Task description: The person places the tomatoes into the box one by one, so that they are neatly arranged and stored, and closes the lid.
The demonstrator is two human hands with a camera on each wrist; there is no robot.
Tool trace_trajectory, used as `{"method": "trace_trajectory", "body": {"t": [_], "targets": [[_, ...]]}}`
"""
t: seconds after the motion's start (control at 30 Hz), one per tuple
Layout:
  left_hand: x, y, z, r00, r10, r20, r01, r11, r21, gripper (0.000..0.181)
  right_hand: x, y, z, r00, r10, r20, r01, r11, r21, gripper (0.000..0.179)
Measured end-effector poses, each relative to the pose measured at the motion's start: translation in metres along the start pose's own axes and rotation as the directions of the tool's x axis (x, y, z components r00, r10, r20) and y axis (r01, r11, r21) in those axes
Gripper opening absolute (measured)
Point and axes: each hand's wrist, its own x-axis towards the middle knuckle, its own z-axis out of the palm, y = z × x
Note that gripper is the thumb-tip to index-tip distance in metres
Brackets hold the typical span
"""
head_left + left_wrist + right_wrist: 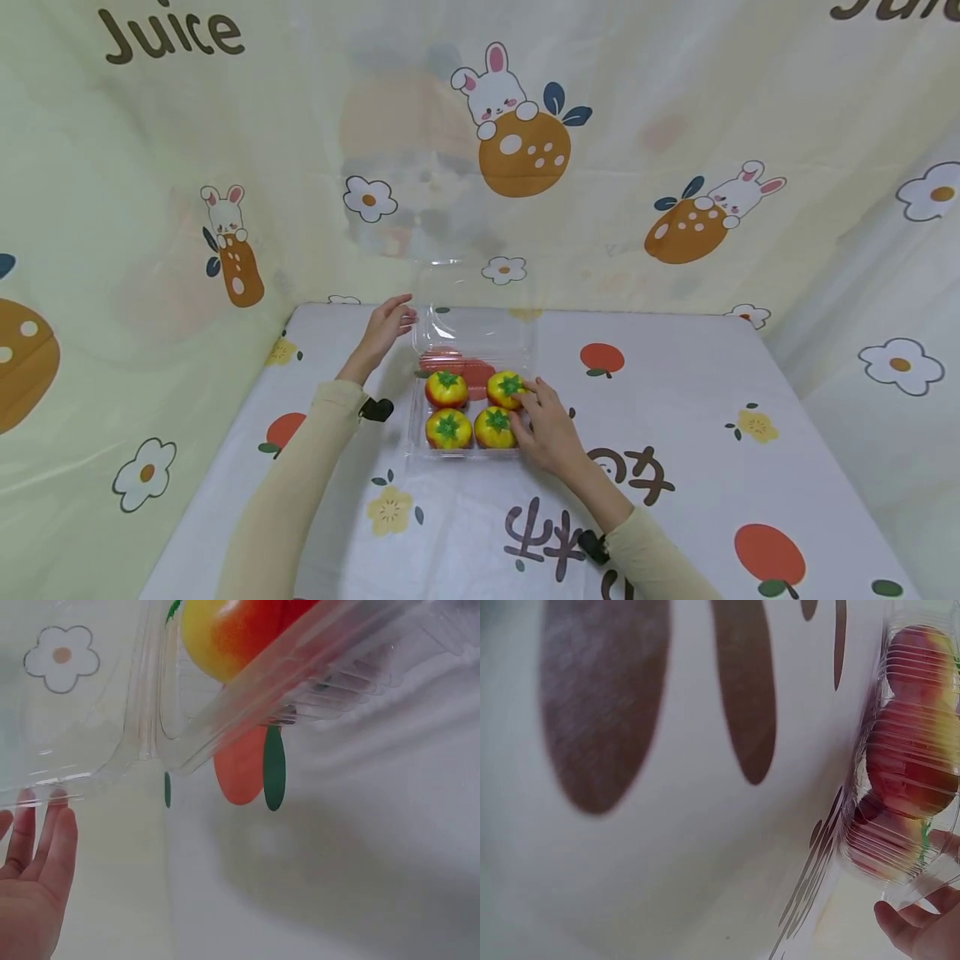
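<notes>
A clear plastic clamshell box (417, 433) lies on the table with its lid (472, 329) raised at the back. Several yellow-and-red round fruits (447, 429) with green leafy tops, like persimmons, sit in its base in two rows. My left hand (384, 332) is at the lid's left edge; in the left wrist view its extended fingertips (58, 796) touch the rim. Over the right wall of the base is my right hand (549, 427), thumb and fingers spread beside the back right fruit (506, 389). The right wrist view shows the fruits (913, 757) through the ribbed wall.
A white tablecloth (660, 383) printed with fruit, flowers and lettering covers the table. Behind it hangs a cream curtain (615, 75) with rabbit prints, close to the raised lid. More cloth hangs at both sides. Dark bands (377, 409) sit at the sleeve cuffs.
</notes>
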Motion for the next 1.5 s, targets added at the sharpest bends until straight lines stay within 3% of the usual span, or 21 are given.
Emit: {"method": "trace_trajectory", "body": {"t": [0.3,0.57,0.87,1.23,1.5], "targets": [[-0.004,0.000,0.001,1.000,0.010,-0.014,-0.011,0.999,-0.040,0.046,-0.001,0.000,0.002,0.999,0.000,-0.054,0.002,0.999,0.034,0.029],[-0.011,0.003,0.001,0.999,0.038,-0.022,-0.039,0.999,-0.030,0.042,-0.001,0.001,0.005,0.990,0.097,-0.101,-0.092,0.994,0.056,0.035],[-0.020,0.005,0.002,0.997,0.070,-0.017,-0.071,0.993,-0.098,0.042,0.000,-0.002,0.003,0.979,0.192,-0.065,-0.186,0.979,0.088,0.044],[-0.030,0.004,0.001,0.995,0.098,-0.020,-0.098,0.995,-0.033,0.044,0.002,-0.001,0.002,0.979,0.200,-0.049,-0.195,0.977,0.089,0.048],[-0.035,0.002,-0.001,0.994,0.108,-0.026,-0.109,0.993,-0.044,0.044,0.003,0.000,0.000,0.984,0.170,-0.056,-0.164,0.981,0.104,0.047]]}}
